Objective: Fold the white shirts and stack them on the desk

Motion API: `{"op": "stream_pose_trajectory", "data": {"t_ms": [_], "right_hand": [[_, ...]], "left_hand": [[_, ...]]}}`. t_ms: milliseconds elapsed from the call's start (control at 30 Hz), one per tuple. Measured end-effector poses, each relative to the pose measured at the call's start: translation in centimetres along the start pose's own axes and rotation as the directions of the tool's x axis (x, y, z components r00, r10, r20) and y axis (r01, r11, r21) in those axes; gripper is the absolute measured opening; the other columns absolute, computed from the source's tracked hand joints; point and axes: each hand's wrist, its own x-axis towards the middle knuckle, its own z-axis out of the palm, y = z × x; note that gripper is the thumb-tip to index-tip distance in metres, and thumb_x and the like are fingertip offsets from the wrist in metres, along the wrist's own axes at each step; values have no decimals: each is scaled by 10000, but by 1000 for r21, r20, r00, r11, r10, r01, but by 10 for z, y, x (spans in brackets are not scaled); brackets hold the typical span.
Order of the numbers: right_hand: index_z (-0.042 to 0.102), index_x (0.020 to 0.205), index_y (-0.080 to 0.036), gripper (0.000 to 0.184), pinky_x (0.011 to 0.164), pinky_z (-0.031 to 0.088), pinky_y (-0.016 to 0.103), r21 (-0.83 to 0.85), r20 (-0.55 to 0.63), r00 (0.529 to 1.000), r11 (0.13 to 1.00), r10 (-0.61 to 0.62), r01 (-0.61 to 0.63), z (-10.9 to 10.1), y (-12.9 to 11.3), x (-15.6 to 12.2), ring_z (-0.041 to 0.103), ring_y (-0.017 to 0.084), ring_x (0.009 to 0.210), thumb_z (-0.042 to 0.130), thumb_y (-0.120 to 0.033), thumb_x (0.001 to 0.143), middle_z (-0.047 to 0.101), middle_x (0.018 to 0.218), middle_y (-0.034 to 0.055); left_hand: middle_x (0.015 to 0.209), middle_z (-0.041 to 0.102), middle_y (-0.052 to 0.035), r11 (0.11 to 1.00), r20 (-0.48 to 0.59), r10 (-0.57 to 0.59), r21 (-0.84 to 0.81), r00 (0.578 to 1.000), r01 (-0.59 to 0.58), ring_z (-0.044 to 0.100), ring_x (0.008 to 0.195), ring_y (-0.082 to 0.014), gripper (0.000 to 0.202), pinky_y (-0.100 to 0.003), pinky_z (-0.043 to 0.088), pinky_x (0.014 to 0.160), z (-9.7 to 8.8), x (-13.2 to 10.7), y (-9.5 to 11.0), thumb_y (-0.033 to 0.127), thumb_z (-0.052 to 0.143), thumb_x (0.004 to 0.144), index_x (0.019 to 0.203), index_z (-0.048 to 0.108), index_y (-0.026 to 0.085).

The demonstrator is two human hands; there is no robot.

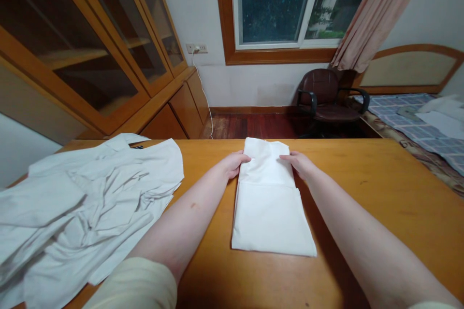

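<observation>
A white cloth (270,217), folded into a long narrow stack, lies on the wooden table (380,193) in front of me. My left hand (235,163) grips its left edge near the far end, thumb on top and the other fingers tucked at the side or beneath. On the opposite edge, my right hand (297,163) pinches the cloth the same way. A crosswise fold line runs over the stack just nearer than my hands. The far part looks slightly rumpled, the near part flat.
A loose heap of white cloth (83,203) covers the table's left side, with a small dark object (137,146) partly under it. Beyond the table stand a glass-door cabinet (145,77), an office chair (322,96) and a bed (413,116).
</observation>
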Motion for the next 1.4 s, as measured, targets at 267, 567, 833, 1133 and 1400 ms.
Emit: {"op": "stream_pose_trajectory", "data": {"t_ms": [267, 567, 833, 1133, 1400], "right_hand": [[596, 1079, -144, 482, 850, 516, 383, 140, 244, 961, 985, -130, 98, 0, -20, -27, 651, 261, 959, 716, -279, 633, 676, 1099, 124], [626, 1117, -150, 628, 941, 458, 401, -117, 494, 868, 986, -47, 120, -10, 0, -59, 597, 282, 1076, 792, -231, 517, 663, 1147, 87], [676, 927, -158, 444, 784, 520, 382, -66, 203, 961, 977, -188, 205, -5, 21, -55, 662, 271, 876, 774, -319, 526, 722, 953, 67], [713, 768, -181, 363, 834, 509, 452, -145, 146, 932, 925, -332, 352, -17, 32, -74, 657, 319, 893, 812, -385, 485, 729, 874, 72], [686, 1017, -203, 367, 969, 434, 395, -417, 461, 740, 616, -490, 668, -36, 23, -107, 583, 264, 1075, 695, -359, 685, 642, 1173, 83]], "left_hand": [[841, 717, -33, 950, 170, 285, 78, 943, -302, 652, 823, -214, 388, -383, 465, 887, -1, -23, 8, 23, 615, 459, 829, 668, 126], [1181, 632, -112, 917, 168, 262, 262, 950, -299, 597, 1067, -258, 609, -413, 413, 972, -30, -47, -28, 220, 792, 565, 1123, 560, 144], [1218, 602, -120, 733, 58, 218, 649, 974, -202, 569, 1109, -289, 1014, -411, 413, 977, -36, -48, -35, 225, 838, 489, 1363, 327, 175], [1092, 680, -108, 730, 145, 276, 612, 950, -305, 613, 1026, -289, 564, -381, 482, 867, -33, -53, -60, 200, 799, 534, 1058, 613, 106], [1016, 710, -80, 625, 177, 443, 641, 879, -445, 634, 974, -261, 324, -357, 490, 852, -31, -61, -74, 258, 745, 637, 931, 694, 130]]}}
